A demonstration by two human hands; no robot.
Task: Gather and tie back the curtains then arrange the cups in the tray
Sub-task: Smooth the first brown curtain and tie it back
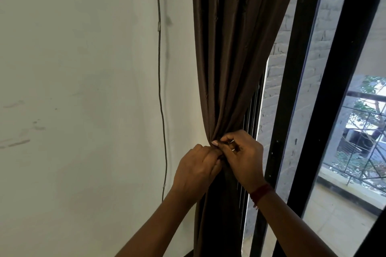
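Note:
A dark brown curtain [231, 52] hangs between the white wall and the window, bunched into a narrow waist at about hand height. My left hand [195, 170] grips the gathered folds from the left side. My right hand [243, 155] pinches the same bunch from the right, thumb and fingers closed on the fabric, a red band on its wrist. The two hands touch each other at the waist of the curtain. Whether a tie runs around the bunch is hidden by my fingers. No cups or tray are in view.
A thin dark cable [160, 89] runs down the white wall [73, 89] left of the curtain. Black window frames [292, 89] stand to the right, with glass showing a brick wall and a balcony outside.

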